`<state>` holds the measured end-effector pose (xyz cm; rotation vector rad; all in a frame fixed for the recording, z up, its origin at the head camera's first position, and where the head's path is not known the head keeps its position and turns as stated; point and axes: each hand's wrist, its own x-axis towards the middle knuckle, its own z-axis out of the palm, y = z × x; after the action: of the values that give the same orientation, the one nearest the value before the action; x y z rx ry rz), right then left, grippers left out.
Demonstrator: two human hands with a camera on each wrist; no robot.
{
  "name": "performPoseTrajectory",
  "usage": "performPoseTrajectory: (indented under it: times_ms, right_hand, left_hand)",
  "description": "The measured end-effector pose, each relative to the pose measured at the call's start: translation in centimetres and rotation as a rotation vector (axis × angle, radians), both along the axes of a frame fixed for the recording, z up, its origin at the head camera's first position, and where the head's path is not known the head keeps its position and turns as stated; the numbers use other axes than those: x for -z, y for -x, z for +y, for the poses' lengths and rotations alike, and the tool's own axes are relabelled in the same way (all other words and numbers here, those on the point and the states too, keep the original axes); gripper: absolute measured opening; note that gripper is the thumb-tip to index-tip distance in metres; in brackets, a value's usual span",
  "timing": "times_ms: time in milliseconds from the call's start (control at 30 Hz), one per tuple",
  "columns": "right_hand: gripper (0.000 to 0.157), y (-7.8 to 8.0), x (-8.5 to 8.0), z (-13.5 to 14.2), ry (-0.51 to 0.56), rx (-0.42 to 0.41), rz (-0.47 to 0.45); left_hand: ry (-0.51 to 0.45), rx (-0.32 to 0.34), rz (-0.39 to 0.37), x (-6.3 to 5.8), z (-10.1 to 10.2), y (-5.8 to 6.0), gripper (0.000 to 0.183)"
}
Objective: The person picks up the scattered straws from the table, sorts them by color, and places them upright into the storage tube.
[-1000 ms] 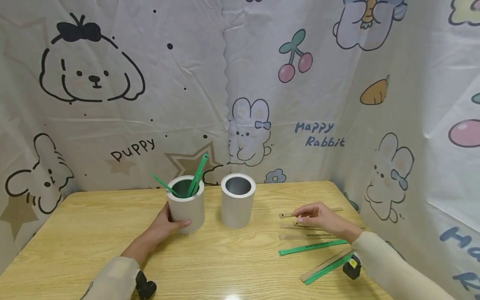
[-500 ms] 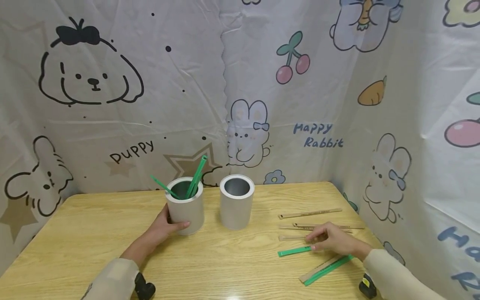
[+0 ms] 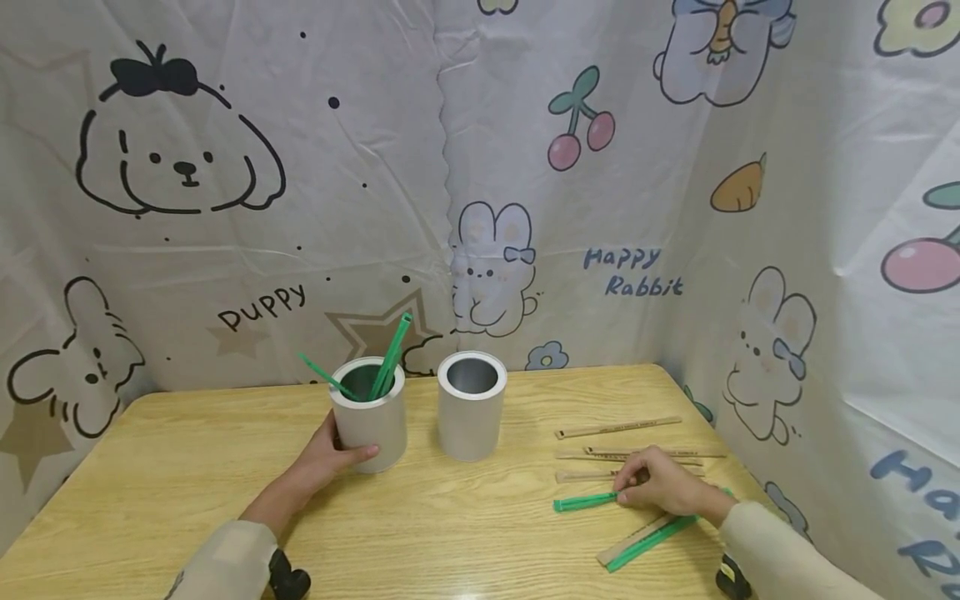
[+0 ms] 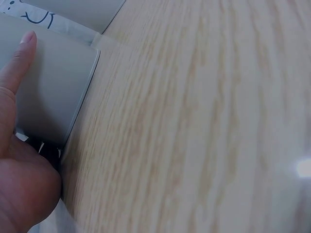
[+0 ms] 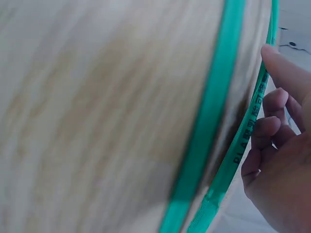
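My left hand point(image 3: 330, 454) grips the side of a light grey cylindrical cup point(image 3: 378, 437), its thumb across the front in the left wrist view. Several green straws in wrappers point(image 3: 390, 358) lean inside this cup. A second grey cup point(image 3: 470, 425) stands upright just to its right, with no straws showing. At the right of the table, my right hand point(image 3: 663, 483) pinches a green wrapped straw point(image 3: 585, 502) between thumb and fingertips. Dark printing runs along this straw's wrapper point(image 5: 245, 131) in the right wrist view.
Several brown wrapped straws point(image 3: 618, 427) lie behind and beneath the right hand. Nearer the front, another green straw point(image 3: 648, 546) lies against a brown one point(image 3: 630, 540). The wooden table point(image 3: 465, 525) ends at a printed cloth backdrop point(image 3: 375, 208) behind and at right.
My right hand has moved from the brown straws at the back toward the front and now pinches the green straw. My left hand stays on its cup.
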<state>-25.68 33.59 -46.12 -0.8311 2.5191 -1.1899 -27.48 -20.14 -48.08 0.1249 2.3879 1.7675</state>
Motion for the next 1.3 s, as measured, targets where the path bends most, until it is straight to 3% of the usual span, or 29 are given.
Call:
performPoseTrajectory:
  times_ms: [167, 333, 467, 533, 600, 733, 867, 933, 1100, 1233, 1300]
  right_hand:
    - [0.011, 0.1, -1.9, -0.9, 0.022, 0.053, 0.02]
    - [0.023, 0.3, -5.6, -3.0, 0.091, 0.141, -0.065]
    - [0.015, 0.6, -8.4, -5.4, 0.213, 0.197, -0.118]
    - [0.01, 1.1, -9.5, -6.9, 0.317, 0.206, -0.159]
    - [0.015, 1.6, -10.5, -8.7, 0.457, 0.204, -0.215]
    - [0.022, 2.8, -12.5, -13.4, 0.811, 0.162, -0.32]
    - [0.011, 3.4, -14.4, -18.9, 1.103, 0.085, -0.394]
    - [0.003, 3.7, -15.0, -21.9, 1.183, 0.04, -0.415]
    - [0.021, 4.6, -15.6, -28.6, 1.238, -0.029, -0.44]
    - [0.008, 5.6, -14.9, -32.0, 1.269, 0.022, -0.422]
    - [0.026, 6.1, -14.2, -33.1, 1.26, 0.075, -0.42]
  left_hand:
    - [-0.005, -0.002, 0.001, -0.1, 0.0, -0.1, 0.106]
    - [-0.014, 0.001, 0.006, 0.0, 0.0, -0.1, 0.107]
    - [-0.028, -0.006, 0.006, 0.0, -0.2, 0.1, 0.107]
    - [-0.031, -0.005, 0.006, 0.0, -0.2, 0.1, 0.107]
    - [-0.027, 0.003, 0.01, 0.0, -0.2, 0.1, 0.107]
    - [-0.027, 0.011, 0.02, 0.1, -0.1, 0.0, 0.105]
    - [-0.024, 0.008, 0.018, 0.1, -0.1, 0.0, 0.105]
    - [-0.02, 0.004, 0.012, 0.1, -0.2, 0.1, 0.105]
    - [-0.009, -0.005, 0.015, 0.1, -0.2, 0.2, 0.106]
    - [-0.002, 0.005, 0.015, 0.0, -0.2, 0.1, 0.107]
    - [-0.005, 0.006, 0.008, 0.0, -0.2, -0.1, 0.108]
